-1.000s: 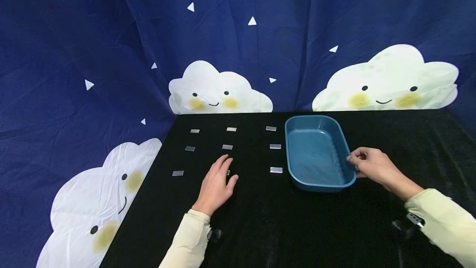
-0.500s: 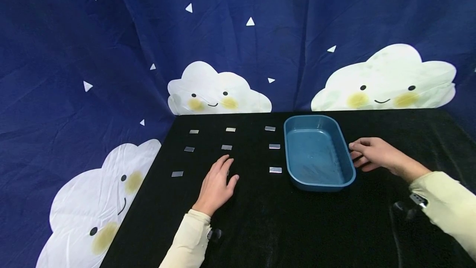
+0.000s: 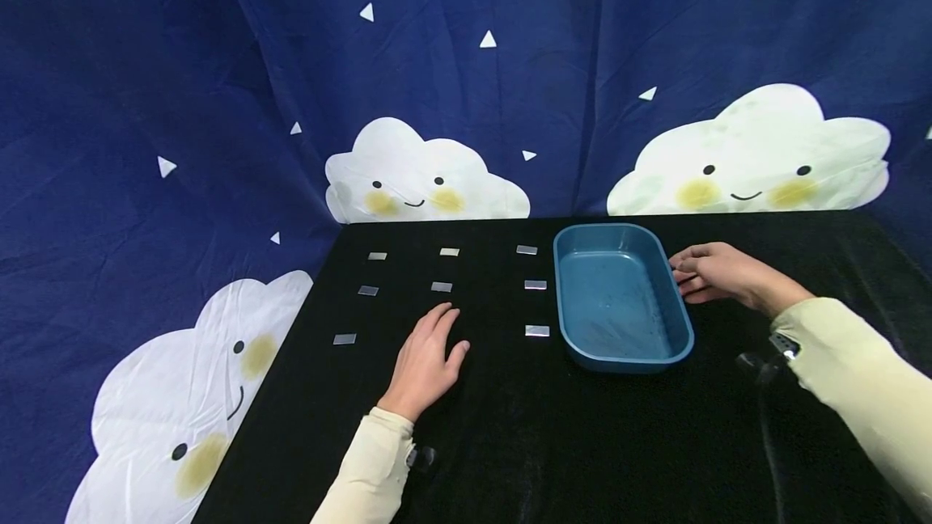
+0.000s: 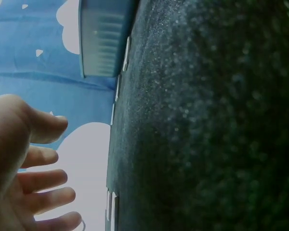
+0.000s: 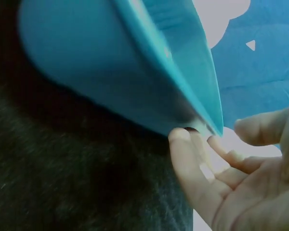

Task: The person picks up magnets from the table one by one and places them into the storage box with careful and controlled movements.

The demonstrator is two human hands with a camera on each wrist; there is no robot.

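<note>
Head view: left hand [image 3: 425, 358] flat, fingers relaxed, on black desk [image 3: 553, 443] among small metal plates [image 3: 537, 331]. Right hand [image 3: 709, 273] loose at blue tray [image 3: 619, 297] far rim.
Right wrist view: fingertips [image 5: 179, 136] seemingly touching tray [image 5: 135, 62] rim, gripping nothing.

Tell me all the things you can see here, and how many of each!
metal plates: eight showing, silver, in rows on the table left of the tub.
tub: one, blue, on the table right of the plates.
table: one, covered in black cloth.
curtain: one, dark blue with white smiling clouds, behind and left.
left hand: one, flat on the table among the plates.
right hand: one, fingers touching the tub's far right rim.
sleeves: two, pale yellow.
</note>
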